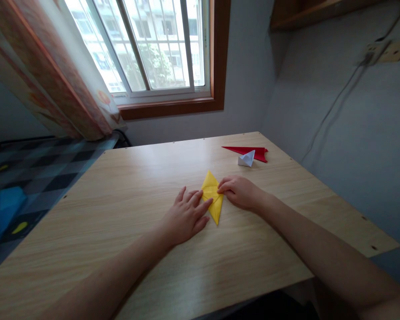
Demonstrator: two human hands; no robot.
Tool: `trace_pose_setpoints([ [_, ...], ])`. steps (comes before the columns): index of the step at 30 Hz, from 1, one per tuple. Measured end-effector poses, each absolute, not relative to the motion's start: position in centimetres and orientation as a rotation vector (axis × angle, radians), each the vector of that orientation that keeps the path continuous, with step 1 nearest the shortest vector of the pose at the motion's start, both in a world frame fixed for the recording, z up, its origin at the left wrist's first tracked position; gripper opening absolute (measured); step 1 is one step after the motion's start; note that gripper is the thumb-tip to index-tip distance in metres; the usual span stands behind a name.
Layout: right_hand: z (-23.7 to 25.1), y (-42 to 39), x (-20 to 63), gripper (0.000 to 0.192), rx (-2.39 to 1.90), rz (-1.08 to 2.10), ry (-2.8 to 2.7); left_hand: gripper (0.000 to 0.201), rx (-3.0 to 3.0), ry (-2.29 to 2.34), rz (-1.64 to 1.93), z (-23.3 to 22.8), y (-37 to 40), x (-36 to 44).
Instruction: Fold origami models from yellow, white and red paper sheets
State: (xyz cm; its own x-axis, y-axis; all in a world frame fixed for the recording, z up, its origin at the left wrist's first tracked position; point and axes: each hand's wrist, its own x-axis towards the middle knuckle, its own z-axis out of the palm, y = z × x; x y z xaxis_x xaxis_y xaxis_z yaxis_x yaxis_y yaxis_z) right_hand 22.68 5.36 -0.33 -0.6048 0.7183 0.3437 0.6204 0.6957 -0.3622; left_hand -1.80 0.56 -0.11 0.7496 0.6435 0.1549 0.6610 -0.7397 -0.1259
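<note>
A folded sheet of yellow origami paper (212, 193), diamond-shaped with creases across its middle, lies on the wooden table (146, 173). From the left, my left hand (188, 215) rests on it with fingers spread, the fingertips touching its left edge and centre. My right hand (237, 190) has its fingers closed together at the paper's right corner, pinching or pressing that edge. What lies under those right fingertips is partly hidden.
Behind my right hand sit a white folded paper boat (246, 159) and a red folded paper piece (260, 154). A wall with a hanging cable (331, 106) borders the table's right side. A checked cloth surface with a blue object (5, 211) lies left.
</note>
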Motion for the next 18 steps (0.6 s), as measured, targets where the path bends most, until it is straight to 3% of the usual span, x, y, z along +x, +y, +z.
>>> trace_pose_setpoints([
  [8,-0.63,6.02,23.77,0.039,-1.019,0.443,-2.413,0.048,-2.780,-1.044,-0.150,-0.15,0.58,-1.76],
  [18,0.10,5.37,23.30,0.026,-1.049,0.400,-2.405,0.046,-2.813,-1.041,-0.201,0.09,0.43,-1.96],
])
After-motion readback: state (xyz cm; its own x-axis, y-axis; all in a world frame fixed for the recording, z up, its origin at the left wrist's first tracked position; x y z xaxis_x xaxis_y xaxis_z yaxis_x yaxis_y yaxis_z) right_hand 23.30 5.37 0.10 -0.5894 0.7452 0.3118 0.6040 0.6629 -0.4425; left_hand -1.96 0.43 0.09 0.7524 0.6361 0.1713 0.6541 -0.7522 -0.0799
